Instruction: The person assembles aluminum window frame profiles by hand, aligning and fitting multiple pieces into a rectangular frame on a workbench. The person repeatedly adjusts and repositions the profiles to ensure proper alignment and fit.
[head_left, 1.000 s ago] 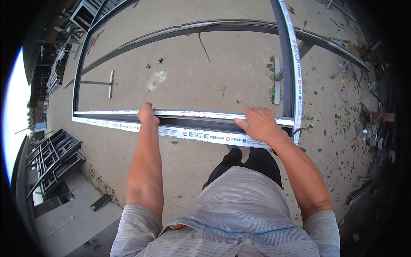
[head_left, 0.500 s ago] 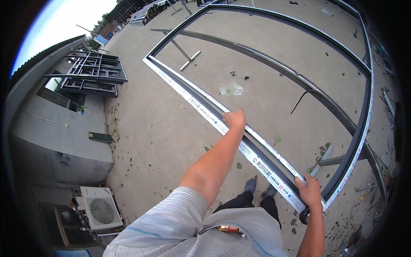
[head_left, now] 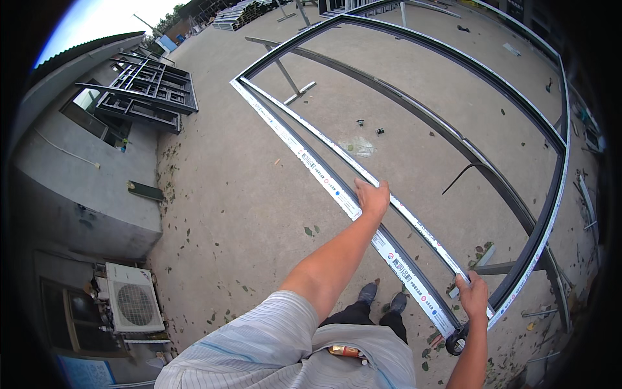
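The large dark metal frame stands above a concrete yard, and you hold it by its near rail, the long side wrapped in white protective tape with small printed marks. That rail runs from the far corner at the upper middle of the view down to the near corner at the lower right, just in front of your shoes.

Your left hand grips the rail about midway along it, arm stretched out, fingers curled over the far edge and the palm pressed on the taped face. Your right hand closes around the same rail close to the near corner, fingers wrapped over the top edge; how tight either grip is, you cannot tell from here.

A thin black cable hangs loose inside the frame. On the ground under the frame lie a crumpled clear plastic scrap, a few small dark bits and a metal trestle.

Further out to your left, a stack of dark window frames leans against a grey wall, and an air-conditioner unit sits below it. Dry leaves are scattered over the concrete.
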